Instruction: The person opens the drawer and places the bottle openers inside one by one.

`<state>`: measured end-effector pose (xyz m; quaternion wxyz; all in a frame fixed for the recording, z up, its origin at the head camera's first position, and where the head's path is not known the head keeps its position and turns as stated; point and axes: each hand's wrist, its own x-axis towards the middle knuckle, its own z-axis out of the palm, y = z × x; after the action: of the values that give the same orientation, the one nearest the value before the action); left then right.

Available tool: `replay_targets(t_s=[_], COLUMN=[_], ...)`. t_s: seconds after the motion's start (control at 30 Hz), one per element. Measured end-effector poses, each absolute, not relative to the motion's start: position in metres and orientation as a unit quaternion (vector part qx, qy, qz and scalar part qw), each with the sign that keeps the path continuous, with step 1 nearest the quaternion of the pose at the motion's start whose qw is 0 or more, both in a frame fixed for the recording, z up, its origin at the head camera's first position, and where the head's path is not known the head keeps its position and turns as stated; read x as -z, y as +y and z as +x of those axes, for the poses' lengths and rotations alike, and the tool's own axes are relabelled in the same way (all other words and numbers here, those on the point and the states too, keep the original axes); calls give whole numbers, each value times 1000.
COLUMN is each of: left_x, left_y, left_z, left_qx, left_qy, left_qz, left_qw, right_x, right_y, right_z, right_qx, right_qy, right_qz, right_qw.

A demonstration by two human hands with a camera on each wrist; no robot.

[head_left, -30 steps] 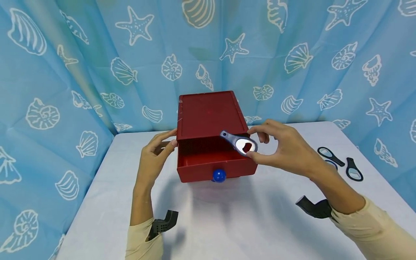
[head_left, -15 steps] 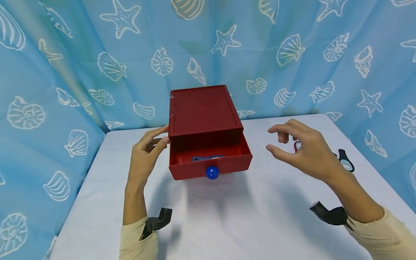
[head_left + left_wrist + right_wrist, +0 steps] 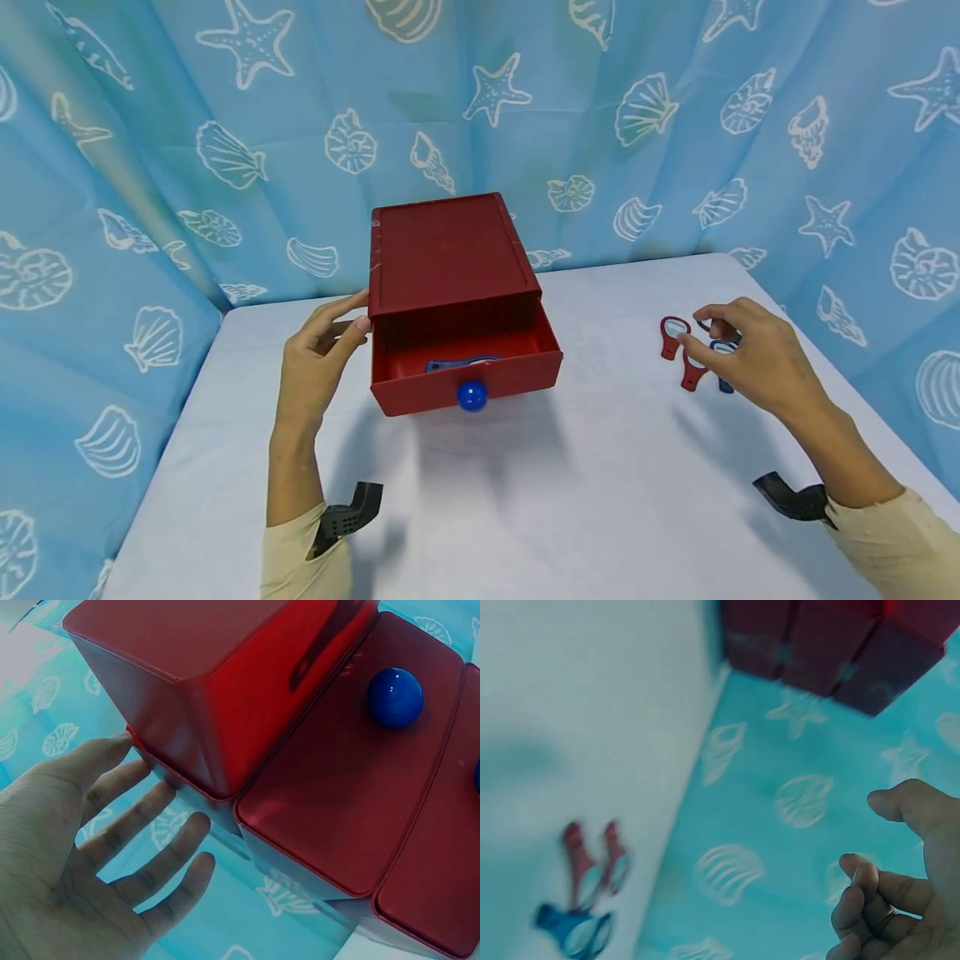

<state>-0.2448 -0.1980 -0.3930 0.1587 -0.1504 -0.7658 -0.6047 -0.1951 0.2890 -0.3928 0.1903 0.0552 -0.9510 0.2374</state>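
Observation:
A red drawer cabinet (image 3: 450, 254) stands on the table, its top drawer (image 3: 525, 372) pulled out. Inside that drawer lies a blue bottle opener (image 3: 447, 365), partly hidden by the drawer front. My left hand (image 3: 318, 358) is at the cabinet's left side, fingertips against it; the left wrist view shows the thumb at the cabinet's edge and the other fingers spread. Over at the right, my right hand (image 3: 768, 358) hovers with thumb and fingers apart, holding nothing. Near it lie red bottle openers (image 3: 667, 345) and a blue one (image 3: 725, 386); the hand hides part of the group.
A blue knob (image 3: 472, 397) sticks out from the drawer front. More drawers lie below, one with its own blue knob (image 3: 395, 697). White cloth covers the table (image 3: 570, 500), and a blue shell-patterned curtain (image 3: 420, 100) hangs behind it.
My right hand has let go of the blue bottle opener, which now lies in the drawer, and has moved right to the other openers. The left hand stays at the cabinet.

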Motion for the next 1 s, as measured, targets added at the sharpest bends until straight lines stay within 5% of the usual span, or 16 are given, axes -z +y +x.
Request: replay_targets(t_s=[1.0], left_x=[393], left_y=[-195], left_z=[-242], left_qx=[606], left_qy=[-768], left_qz=[-141], left_qw=[156], right_x=[482], right_y=[367], right_z=[-209], right_qx=[-214], right_qy=[-972], right_qz=[-88], right_qw=[53])
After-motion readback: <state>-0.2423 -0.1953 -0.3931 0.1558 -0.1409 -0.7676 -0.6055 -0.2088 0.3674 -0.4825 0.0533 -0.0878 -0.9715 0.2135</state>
